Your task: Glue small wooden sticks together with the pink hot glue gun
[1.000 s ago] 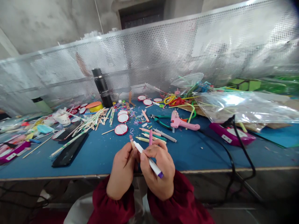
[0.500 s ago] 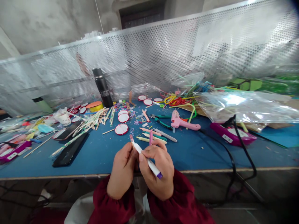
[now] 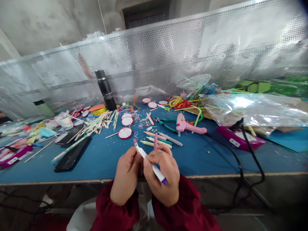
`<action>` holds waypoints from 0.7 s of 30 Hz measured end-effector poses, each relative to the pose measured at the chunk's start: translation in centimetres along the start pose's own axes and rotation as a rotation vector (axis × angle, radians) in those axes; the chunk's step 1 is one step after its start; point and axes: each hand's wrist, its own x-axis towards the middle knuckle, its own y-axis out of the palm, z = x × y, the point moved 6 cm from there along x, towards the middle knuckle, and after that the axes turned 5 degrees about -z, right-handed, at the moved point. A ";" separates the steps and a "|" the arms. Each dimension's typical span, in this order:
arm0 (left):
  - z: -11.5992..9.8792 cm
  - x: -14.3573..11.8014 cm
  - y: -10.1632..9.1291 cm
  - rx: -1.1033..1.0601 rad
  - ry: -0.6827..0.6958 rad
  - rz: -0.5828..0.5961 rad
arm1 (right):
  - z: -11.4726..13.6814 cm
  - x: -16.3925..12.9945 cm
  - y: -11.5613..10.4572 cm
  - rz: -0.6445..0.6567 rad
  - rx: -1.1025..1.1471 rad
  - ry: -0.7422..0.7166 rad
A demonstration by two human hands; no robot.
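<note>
Both of my hands are close together just above the table's front edge. My right hand (image 3: pixel 165 175) grips a white marker (image 3: pixel 157 173) with a purple end, slanting with its other end up toward my left fingertips. A pink pen-like piece (image 3: pixel 155 141) also sticks up from between the fingers of that hand. The curled fingers of my left hand (image 3: pixel 125 175) pinch a small, narrow piece with a pinkish tip (image 3: pixel 135 141), mostly hidden, whose kind I cannot make out. The white marker's upper end meets or overlaps it.
Beyond my hands lie several pastel markers (image 3: pixel 156 143), red-rimmed white discs (image 3: pixel 125 133), green-handled pliers (image 3: pixel 168 125) and a pink glue gun (image 3: pixel 190 125). A black phone (image 3: pixel 72 155) and wooden sticks (image 3: pixel 99 123) lie left. A black bottle (image 3: pixel 106 91) stands behind; cables (image 3: pixel 252 163) hang at right.
</note>
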 end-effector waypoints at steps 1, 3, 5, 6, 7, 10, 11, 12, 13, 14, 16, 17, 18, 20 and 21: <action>0.0 0.0 0.0 -0.001 -0.001 -0.002 | 0.0 0.0 0.0 0.001 0.003 0.000; 0.0 0.0 0.1 0.004 0.000 0.004 | -0.1 -0.1 0.0 0.002 -0.007 0.008; -0.1 0.0 0.1 0.013 0.006 0.009 | -0.2 -0.2 0.0 0.004 -0.017 0.014; -0.1 0.0 0.1 0.016 0.008 0.006 | -0.3 -0.2 0.0 0.006 -0.017 0.015; -0.2 0.0 0.1 0.018 0.010 0.004 | -0.3 -0.2 0.0 0.007 -0.015 0.014; -0.3 0.0 0.1 0.016 0.008 0.012 | -0.3 -0.3 0.0 -0.001 -0.020 0.011; -0.3 0.0 0.1 0.015 0.009 0.018 | -0.3 -0.2 0.0 -0.005 -0.024 0.009; -0.3 0.0 0.1 0.014 0.012 0.021 | -0.2 -0.2 0.0 -0.007 -0.026 0.008; -0.3 0.0 0.1 0.012 0.015 0.020 | -0.2 -0.2 0.0 -0.006 -0.026 0.007; -0.4 0.0 0.1 0.010 0.017 0.018 | -0.2 -0.1 0.0 -0.004 -0.026 0.008; -0.3 0.0 0.1 0.006 0.019 0.011 | -0.2 -0.1 0.0 -0.002 -0.027 0.005; -0.3 0.0 0.1 0.004 0.018 0.010 | -0.2 -0.1 0.0 -0.003 -0.026 0.004; -0.2 0.0 0.1 0.003 0.018 0.012 | -0.2 -0.1 0.0 -0.005 -0.025 0.003; -0.2 0.0 0.1 0.004 0.017 0.014 | -0.2 -0.1 0.0 -0.013 -0.023 0.004; -0.1 0.0 0.1 0.004 0.016 0.015 | -0.3 -0.1 0.0 -0.017 -0.023 0.006</action>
